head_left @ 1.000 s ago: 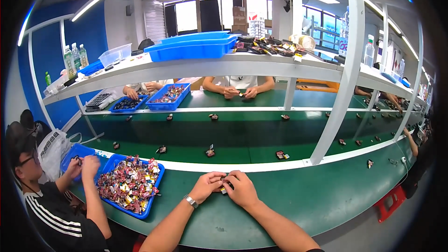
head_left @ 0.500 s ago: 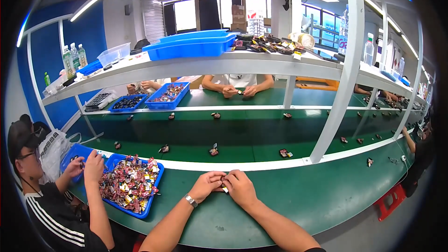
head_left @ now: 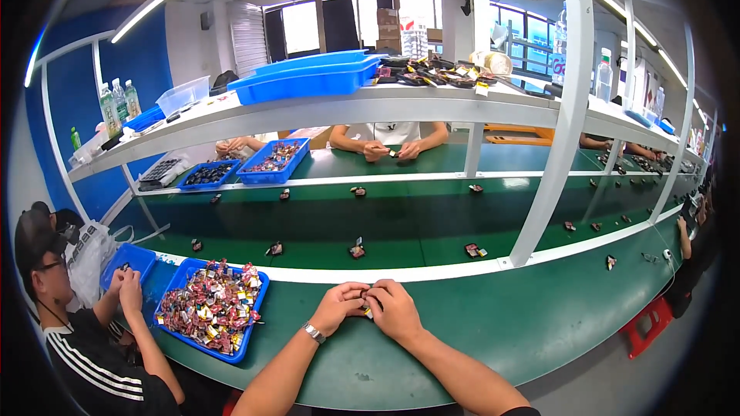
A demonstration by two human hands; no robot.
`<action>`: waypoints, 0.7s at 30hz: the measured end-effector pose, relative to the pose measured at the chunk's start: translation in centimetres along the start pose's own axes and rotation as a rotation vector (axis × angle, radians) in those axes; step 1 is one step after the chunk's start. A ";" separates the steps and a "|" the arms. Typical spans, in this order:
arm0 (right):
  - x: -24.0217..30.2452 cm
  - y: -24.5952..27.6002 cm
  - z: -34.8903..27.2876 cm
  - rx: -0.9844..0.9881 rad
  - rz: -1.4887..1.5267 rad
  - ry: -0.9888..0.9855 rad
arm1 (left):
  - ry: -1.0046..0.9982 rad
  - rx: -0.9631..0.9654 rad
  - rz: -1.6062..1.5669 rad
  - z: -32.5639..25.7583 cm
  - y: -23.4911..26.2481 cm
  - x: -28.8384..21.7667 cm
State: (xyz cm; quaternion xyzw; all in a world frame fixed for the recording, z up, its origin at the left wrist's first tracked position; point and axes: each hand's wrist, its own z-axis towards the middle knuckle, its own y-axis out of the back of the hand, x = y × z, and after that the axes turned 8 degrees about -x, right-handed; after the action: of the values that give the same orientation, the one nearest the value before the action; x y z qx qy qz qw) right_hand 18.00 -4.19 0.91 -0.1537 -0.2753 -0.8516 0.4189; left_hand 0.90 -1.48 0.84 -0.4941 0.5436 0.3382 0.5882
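Note:
My left hand (head_left: 337,310) and my right hand (head_left: 395,312) meet over the green worktop, fingers closed around one small dark part (head_left: 368,313) with a pale, yellowish tab. Most of that part is hidden by the fingers, so its exact kind cannot be made out. To the left of my hands stands a blue tray (head_left: 239,356) heaped with small reddish pieces bearing white and yellow tabs. A watch with a metal band (head_left: 314,333) is on my left wrist.
Beyond a white rail (head_left: 416,273) runs a green belt (head_left: 416,219) with several small dark parts spaced along it. A white post (head_left: 551,139) carries a shelf with blue trays (head_left: 308,81). At left a co-worker (head_left: 92,354) handles a small part; others sit across the belt.
My hands stay together on the part, with only slight finger movement. The co-worker at left has lowered their hands and brought them together. The whole view has shifted slightly.

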 end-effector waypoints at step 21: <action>-3.1 -0.3 0.6 0.010 0.309 -0.504 | -0.156 -0.160 0.019 0.4 -0.7 0.7</action>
State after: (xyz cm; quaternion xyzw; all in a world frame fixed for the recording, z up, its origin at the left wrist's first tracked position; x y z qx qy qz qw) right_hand 19.65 -1.74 -0.21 -0.3984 -0.3482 -0.7112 0.4628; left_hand 1.78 -1.39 0.31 -0.5066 0.4720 0.4235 0.5841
